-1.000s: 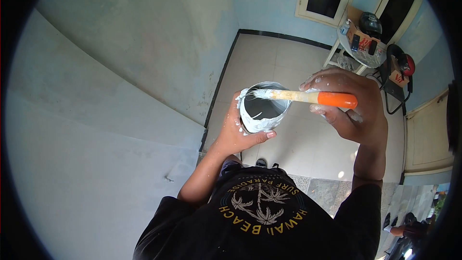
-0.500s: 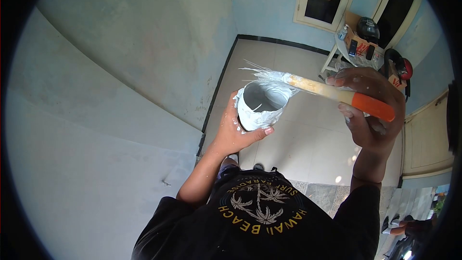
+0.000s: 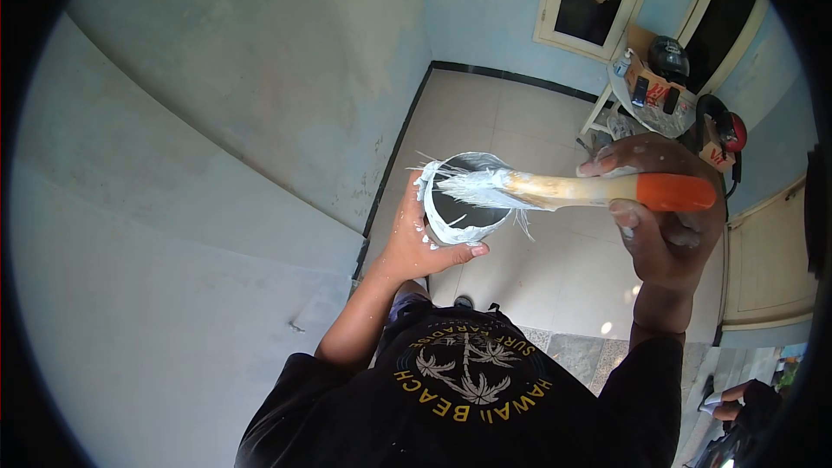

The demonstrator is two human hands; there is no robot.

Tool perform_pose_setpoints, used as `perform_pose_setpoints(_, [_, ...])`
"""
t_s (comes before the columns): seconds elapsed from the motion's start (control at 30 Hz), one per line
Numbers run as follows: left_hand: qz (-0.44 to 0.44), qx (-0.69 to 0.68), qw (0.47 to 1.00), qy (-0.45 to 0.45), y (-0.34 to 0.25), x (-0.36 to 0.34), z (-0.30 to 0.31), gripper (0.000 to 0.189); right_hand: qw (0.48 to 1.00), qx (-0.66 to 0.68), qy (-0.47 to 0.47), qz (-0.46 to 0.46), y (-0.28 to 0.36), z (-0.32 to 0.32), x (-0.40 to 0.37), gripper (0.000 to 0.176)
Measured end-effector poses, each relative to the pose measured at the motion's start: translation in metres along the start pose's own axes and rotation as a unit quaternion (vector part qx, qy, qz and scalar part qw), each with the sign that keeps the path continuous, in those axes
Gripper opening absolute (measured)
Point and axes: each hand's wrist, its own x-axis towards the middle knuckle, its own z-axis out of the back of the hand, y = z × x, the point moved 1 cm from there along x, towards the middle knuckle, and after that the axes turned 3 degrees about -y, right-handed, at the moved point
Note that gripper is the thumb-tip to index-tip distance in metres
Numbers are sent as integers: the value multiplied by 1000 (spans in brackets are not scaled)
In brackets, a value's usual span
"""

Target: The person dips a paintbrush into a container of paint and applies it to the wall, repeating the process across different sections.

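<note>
My left hand point(image 3: 422, 238) is wrapped round a small cup point(image 3: 440, 227) whose rim and wall are coated in thick white paint. White specks dot the fingers and wrist. My right hand point(image 3: 660, 217) pinches a paintbrush point(image 3: 576, 191) by its wooden handle, which ends in orange. White paint covers the splayed bristles point(image 3: 472, 188), and they lie across the cup's mouth, hiding part of the inside. A few stray bristles stick out beyond the rim.
At the left rises a wall point(image 3: 173, 295), pale below and patchy green above. Against the far wall, a white table point(image 3: 620, 91) bears a box, a helmet point(image 3: 668, 58) and phones. A door point(image 3: 767, 269) is at right; another person's legs point(image 3: 726, 405) show at lower right.
The paintbrush has come down and turned more level, its bristles moving from the cup's far rim to over its opening. The cup has tipped slightly.
</note>
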Motion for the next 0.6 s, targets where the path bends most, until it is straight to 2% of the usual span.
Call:
perform_pose_setpoints(0.03, [3,3,1000,-5,1,-1,2,94,998,-12,53,19,-3,-4,5,25])
perform_pose_setpoints(0.1, [46,-68,997,-8,6,-1,7,95,997,39,65,-8,-13,-13,13,22])
perform_pose_setpoints(0.13, [78,-118,990,-17,7,-1,11,96,992,106,63,-21,-21,-18,19,21])
perform_pose_setpoints(0.17, [81,-115,990,-25,11,0,17,96,983,173,61,-32,-28,-23,26,20])
perform_pose_setpoints(0.2, [73,-82,994,-26,16,1,25,96,978,182,99,-27,-41,-24,33,20])
perform_pose_setpoints(0.3, [74,-49,994,-57,36,-2,48,95,963,251,98,-14,-67,-49,50,23])
perform_pose_setpoints(0.33, [70,-29,995,-67,42,-1,57,96,959,253,114,-56,-73,-57,57,23])
perform_pose_setpoints(0.37, [65,-8,995,-77,48,2,68,96,957,259,121,-53,-81,-69,66,23])
perform_pose_setpoints(0.43, [72,2,992,-105,57,4,87,97,969,230,59,-74,-104,-94,79,24])
perform_pose_setpoints(0.47, [72,26,991,-106,65,4,99,96,960,243,31,-135,-116,-105,86,27])
perform_pose_setpoints(0.5, [69,49,991,-107,73,5,111,96,959,250,39,-130,-134,-115,91,27])
perform_pose_setpoints(0.57, [91,23,985,-143,87,9,132,96,937,250,-79,-230,-183,-134,102,30])
perform_pose_setpoints(0.6, [109,21,982,-156,95,14,146,96,911,301,-91,-267,-206,-144,110,29])
